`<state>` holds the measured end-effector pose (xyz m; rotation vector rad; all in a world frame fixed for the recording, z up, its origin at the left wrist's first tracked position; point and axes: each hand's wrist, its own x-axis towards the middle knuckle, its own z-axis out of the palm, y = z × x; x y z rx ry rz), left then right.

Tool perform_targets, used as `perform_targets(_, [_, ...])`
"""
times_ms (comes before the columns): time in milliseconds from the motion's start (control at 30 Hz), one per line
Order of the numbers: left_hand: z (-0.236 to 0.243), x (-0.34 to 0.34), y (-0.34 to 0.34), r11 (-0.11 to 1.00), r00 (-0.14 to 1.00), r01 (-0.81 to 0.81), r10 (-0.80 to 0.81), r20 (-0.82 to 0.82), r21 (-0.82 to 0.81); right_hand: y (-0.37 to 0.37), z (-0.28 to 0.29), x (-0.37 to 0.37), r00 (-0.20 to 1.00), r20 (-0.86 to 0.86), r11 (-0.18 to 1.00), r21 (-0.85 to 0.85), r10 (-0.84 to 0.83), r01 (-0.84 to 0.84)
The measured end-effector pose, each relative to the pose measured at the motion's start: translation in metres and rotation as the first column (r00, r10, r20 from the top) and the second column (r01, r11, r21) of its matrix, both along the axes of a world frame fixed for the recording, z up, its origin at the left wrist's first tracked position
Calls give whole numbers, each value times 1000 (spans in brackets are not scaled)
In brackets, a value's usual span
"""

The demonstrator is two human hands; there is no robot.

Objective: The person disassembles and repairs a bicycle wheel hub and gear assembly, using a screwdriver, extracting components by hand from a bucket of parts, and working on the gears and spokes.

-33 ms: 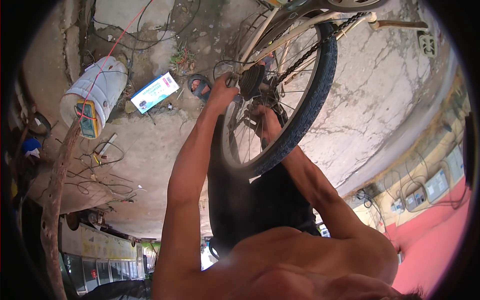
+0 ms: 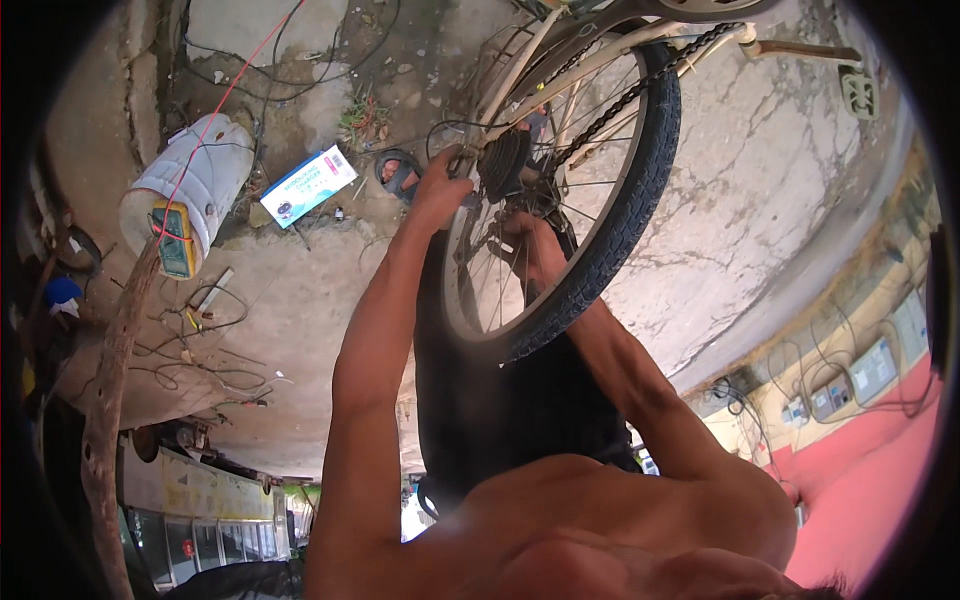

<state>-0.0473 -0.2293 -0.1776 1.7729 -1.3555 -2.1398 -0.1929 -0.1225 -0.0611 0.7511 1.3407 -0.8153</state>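
A bicycle's rear wheel (image 2: 640,190) with a knobbly black tyre stands tilted between my legs. My left hand (image 2: 446,190) is closed at the axle end of the frame, beside the dark sprockets (image 2: 503,165); what its fingers pinch is hidden. Through the spokes shows my right hand (image 2: 527,238), its fingers curled close to the hub on the wheel's other side. Spokes partly cover those fingers, so their grip is unclear. From the hub area a chain (image 2: 640,90) runs up to the far right along the pale frame (image 2: 520,75).
To the left, a white bucket (image 2: 190,170) bears a yellow multimeter (image 2: 174,240) with a red lead. A white and blue box (image 2: 310,186) lies near a sandalled foot (image 2: 399,174). A wooden post (image 2: 110,420) rises at left. Loose cables (image 2: 215,300) lie on the cracked concrete.
The wheel has shifted slightly to the right at its tyre. Both hands stay almost where they were at the hub.
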Motion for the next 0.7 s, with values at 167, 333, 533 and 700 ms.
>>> perform_targets(167, [12,19,-20,996,985,91,-92,-149,-11,-19,108,-8,940,296,985,88,-169,150])
perform_targets(333, [16,6,-11,985,988,152,-153,-11,-82,-11,119,-2,983,146,991,82,-115,104])
perform_targets(533, [24,11,-18,981,981,192,-192,-19,-10,-9,115,0,990,116,997,22,-76,74])
perform_targets(700, [97,9,6,933,988,80,-27,153,-352,-2,112,-3,982,151,994,-4,-108,110])
